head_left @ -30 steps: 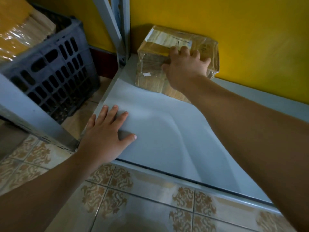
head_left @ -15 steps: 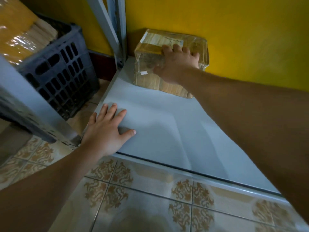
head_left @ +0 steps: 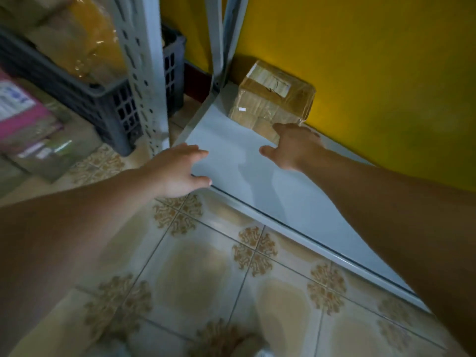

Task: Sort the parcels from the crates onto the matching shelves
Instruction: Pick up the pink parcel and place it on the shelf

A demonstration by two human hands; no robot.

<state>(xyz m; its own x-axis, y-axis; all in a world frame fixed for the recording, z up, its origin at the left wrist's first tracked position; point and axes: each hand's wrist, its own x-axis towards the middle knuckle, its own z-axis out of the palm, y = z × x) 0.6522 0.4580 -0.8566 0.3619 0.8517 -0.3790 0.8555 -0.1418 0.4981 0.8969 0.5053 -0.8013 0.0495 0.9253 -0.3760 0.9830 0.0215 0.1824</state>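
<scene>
A brown parcel [head_left: 273, 99] wrapped in clear tape, with a white label on top, sits in the back left corner of the low white shelf [head_left: 257, 181] against the yellow wall. My right hand [head_left: 293, 145] hovers just in front of the parcel with relaxed fingers and holds nothing. At the shelf's front left corner is my left hand [head_left: 177, 171], fingers loose and empty, over the edge.
A dark plastic crate [head_left: 103, 99] holding wrapped parcels stands on the tiled floor [head_left: 206, 279] to the left, behind a perforated grey shelf post [head_left: 144, 81]. More boxes, one with a pink label [head_left: 23, 112], lie at far left. A second post [head_left: 219, 47] rises behind the parcel.
My right hand let go of the parcel and drew back from it. My left hand lifted off the shelf surface toward its corner. The camera view pulled back and left.
</scene>
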